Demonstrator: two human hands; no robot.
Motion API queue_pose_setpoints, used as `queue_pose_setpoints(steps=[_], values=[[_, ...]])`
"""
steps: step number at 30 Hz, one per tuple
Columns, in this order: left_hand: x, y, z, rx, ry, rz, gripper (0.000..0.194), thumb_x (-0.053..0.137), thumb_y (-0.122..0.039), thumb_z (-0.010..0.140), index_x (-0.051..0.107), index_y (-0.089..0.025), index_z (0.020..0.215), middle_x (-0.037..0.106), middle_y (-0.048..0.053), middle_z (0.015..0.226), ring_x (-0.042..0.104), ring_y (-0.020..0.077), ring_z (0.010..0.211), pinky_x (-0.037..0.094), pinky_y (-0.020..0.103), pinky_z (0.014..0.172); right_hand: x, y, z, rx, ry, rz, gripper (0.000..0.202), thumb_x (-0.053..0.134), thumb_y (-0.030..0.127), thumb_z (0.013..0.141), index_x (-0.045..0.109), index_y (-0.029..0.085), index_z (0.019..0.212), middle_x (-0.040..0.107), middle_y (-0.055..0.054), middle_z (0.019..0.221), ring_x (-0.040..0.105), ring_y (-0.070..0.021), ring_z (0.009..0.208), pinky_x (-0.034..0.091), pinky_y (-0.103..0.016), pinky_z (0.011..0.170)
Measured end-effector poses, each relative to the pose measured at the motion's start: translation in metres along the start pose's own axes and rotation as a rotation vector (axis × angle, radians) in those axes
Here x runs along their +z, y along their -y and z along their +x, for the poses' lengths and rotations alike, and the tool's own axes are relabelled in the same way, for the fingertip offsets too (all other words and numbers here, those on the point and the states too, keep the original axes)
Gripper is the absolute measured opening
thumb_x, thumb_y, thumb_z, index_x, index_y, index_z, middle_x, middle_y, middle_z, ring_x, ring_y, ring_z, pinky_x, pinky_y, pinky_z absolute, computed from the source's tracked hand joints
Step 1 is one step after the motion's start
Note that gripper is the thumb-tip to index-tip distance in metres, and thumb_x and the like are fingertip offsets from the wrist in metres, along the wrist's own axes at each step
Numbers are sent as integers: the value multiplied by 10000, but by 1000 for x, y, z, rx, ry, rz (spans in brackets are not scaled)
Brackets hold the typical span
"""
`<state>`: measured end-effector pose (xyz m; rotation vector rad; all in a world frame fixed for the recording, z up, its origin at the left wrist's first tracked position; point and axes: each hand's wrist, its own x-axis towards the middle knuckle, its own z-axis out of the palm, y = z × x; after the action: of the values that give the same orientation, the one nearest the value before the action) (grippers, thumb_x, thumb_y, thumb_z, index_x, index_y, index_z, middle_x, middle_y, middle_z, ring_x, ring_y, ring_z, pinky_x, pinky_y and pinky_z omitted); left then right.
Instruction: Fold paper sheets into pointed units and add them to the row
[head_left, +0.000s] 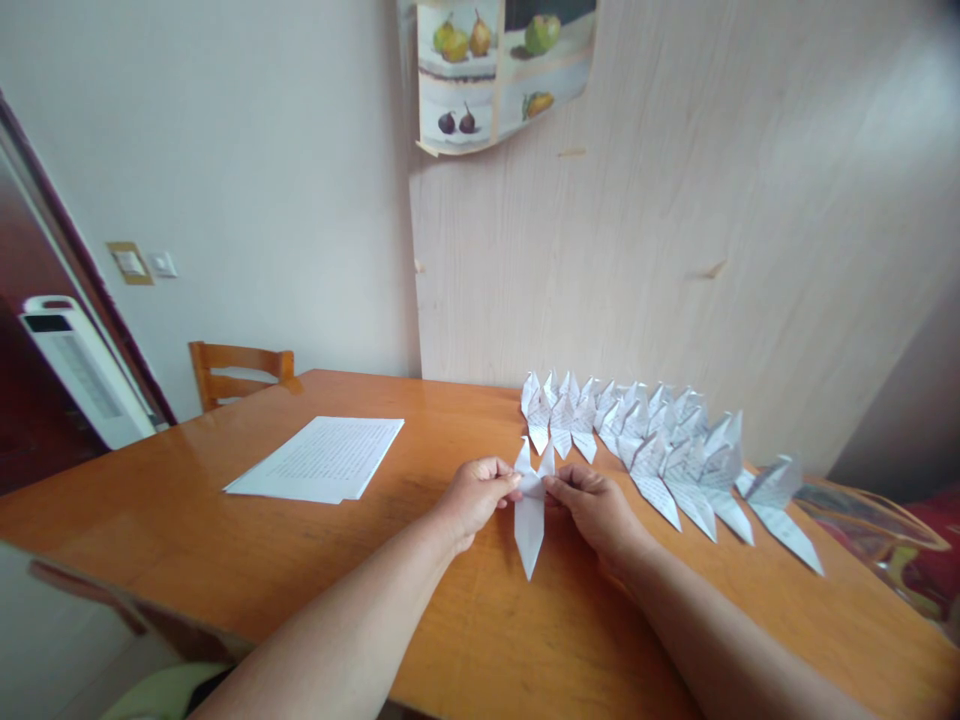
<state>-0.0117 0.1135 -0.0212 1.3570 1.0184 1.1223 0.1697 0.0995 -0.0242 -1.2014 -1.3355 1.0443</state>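
A folded white paper piece (pixel 530 530) with two upright points and one long point toward me is held above the wooden table, near its middle. My left hand (pixel 480 497) pinches its left side between thumb and fingers. On the right side, my right hand (pixel 596 510) pinches it the same way. Just beyond and to the right stand several folded paper figures (pixel 686 475) in rows, made of printed paper. A stack of printed sheets (pixel 319 458) lies flat to the left.
The wooden table (pixel 435 420) meets a wall panel at its back edge. A wooden chair (pixel 244 362) stands behind the far left corner. At the right edge of the table are a clear plastic bag and something red (pixel 934 530).
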Motion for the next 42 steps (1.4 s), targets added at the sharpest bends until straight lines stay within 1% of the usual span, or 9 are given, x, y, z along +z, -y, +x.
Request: queue_pose_setpoints(steps=[8,16,23,30,33,35,39,42], values=[[0,1,1,-28,3,-13,262,743,-387,729,601,-167,728,661,16,728,627,167,743,421,276,692,0,-7,2,13,9,52,266,713,454,746,608,226,656,617,10,630,529,-158,605,388,-289,607],[1,0,1,-40,-3,-3,265,744,-393,720,600,-171,713,660,18,708,627,168,731,421,281,694,-1,-11,4,19,10,44,293,733,476,739,618,220,656,613,14,617,510,-153,587,377,-292,600],[1,1,2,-43,-9,5,242,730,-377,716,595,-176,712,665,24,714,629,171,733,420,283,693,-2,-16,7,18,18,43,285,719,476,749,622,220,671,625,6,630,530,-160,595,381,-293,595],[1,1,2,-36,-7,26,224,691,-376,737,596,-173,723,666,27,733,633,165,725,422,277,686,-1,-11,4,12,9,21,278,702,471,758,614,220,679,629,4,643,541,-160,606,396,-287,601],[1,1,1,-21,-8,49,234,683,-396,746,603,-177,725,666,22,726,621,161,713,415,274,679,-1,-10,4,4,7,-10,277,687,475,766,611,222,681,634,3,644,539,-159,597,397,-286,587],[2,2,1,-5,-12,79,238,679,-402,750,603,-180,715,654,14,701,596,156,688,408,272,676,-2,-11,5,-8,2,-55,279,678,470,772,610,221,663,616,9,614,508,-151,566,374,-285,562],[5,6,3,42,-32,166,235,658,-380,769,579,-185,664,594,-16,635,535,146,649,387,264,666,-6,-14,8,-39,-11,-182,244,660,428,781,644,219,657,591,16,570,461,-148,528,330,-290,532],[6,10,6,64,-34,237,242,634,-357,779,553,-190,625,551,-32,599,489,144,627,349,256,622,-9,-16,9,-71,-20,-277,205,655,400,774,678,223,673,594,19,569,475,-161,548,335,-295,554]])
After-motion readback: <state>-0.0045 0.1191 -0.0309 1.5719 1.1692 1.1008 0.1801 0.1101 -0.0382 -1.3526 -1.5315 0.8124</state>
